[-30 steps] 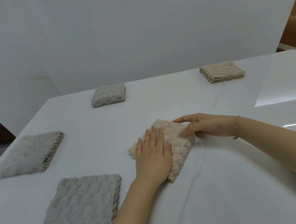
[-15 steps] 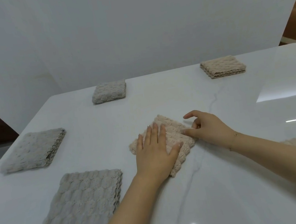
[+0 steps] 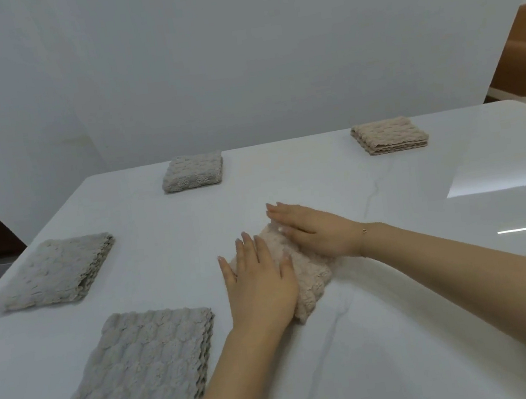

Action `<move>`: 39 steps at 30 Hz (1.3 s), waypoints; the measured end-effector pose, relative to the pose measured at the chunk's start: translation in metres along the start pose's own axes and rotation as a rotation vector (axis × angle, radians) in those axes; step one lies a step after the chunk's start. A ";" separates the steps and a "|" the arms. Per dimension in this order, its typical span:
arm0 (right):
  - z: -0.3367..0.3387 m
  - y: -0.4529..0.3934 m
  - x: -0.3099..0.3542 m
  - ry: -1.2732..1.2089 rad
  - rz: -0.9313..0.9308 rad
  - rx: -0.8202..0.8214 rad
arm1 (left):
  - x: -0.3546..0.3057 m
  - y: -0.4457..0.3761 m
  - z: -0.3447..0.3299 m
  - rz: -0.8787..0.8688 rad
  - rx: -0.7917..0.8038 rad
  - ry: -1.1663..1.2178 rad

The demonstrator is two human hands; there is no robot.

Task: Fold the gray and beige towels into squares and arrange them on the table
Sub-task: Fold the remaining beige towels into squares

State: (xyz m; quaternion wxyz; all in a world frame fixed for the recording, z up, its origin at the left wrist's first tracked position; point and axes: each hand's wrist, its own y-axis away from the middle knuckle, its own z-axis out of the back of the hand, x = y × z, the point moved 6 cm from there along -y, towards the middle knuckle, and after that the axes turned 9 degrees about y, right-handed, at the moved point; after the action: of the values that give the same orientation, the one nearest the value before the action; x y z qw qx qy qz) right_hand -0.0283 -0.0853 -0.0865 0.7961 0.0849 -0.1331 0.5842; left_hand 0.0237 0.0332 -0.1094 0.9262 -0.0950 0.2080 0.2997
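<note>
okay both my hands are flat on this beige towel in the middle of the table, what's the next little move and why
Probably lift both hands off and leave it. The beige towel under them already looks folded into a compact square, like the other beige one at the far right, so pressing seems finished.

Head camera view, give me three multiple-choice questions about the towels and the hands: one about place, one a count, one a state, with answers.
1. Where is the far beige towel?
A. far right of the table
B. near left corner
C. under the hands

2. How many gray towels lie on the table's left side?
A. one
B. three
C. five

3. How do the hands lie on the beige towel in the middle?
A. lifting it by a corner
B. flat, fingers straight
C. off it

Answers:
1 A, it sits at the far right edge.
2 B: far, middle, near.
3 B, left hand and right hand press flat.
</note>
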 end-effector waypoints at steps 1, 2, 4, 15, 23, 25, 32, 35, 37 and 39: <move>-0.008 -0.001 -0.001 0.048 0.020 0.029 | 0.001 0.005 -0.006 0.006 -0.007 -0.009; -0.015 0.000 -0.002 0.082 0.029 0.053 | 0.001 0.009 -0.011 0.005 -0.022 -0.016; -0.025 0.001 -0.006 0.109 0.033 0.073 | 0.004 0.011 -0.018 -0.006 -0.071 -0.014; -0.037 0.000 -0.016 0.214 0.083 -0.024 | 0.009 0.009 -0.025 0.002 -0.158 -0.026; -0.006 0.006 -0.032 -0.233 -0.237 -0.195 | 0.022 0.013 0.007 0.065 -0.344 0.477; 0.009 0.008 -0.039 -0.236 -0.272 -0.310 | 0.024 0.014 0.009 0.076 -0.364 0.570; -0.002 0.022 -0.045 -0.298 -0.459 0.099 | 0.026 0.012 0.008 0.065 -0.330 0.515; -0.004 0.021 -0.043 -0.240 -0.451 0.152 | 0.026 0.012 0.007 0.058 -0.312 0.501; -0.001 0.023 -0.040 -0.349 -0.453 0.151 | 0.025 0.013 0.007 0.051 -0.310 0.508; 0.005 0.028 -0.038 -0.554 -0.445 0.157 | 0.022 0.014 0.008 0.010 -0.312 0.501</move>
State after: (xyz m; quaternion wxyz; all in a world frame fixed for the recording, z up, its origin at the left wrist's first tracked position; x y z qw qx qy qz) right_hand -0.0663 -0.1122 -0.0942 0.8286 0.3277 -0.2769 0.3597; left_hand 0.0342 0.0581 -0.1125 0.8186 -0.3065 0.3821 0.2999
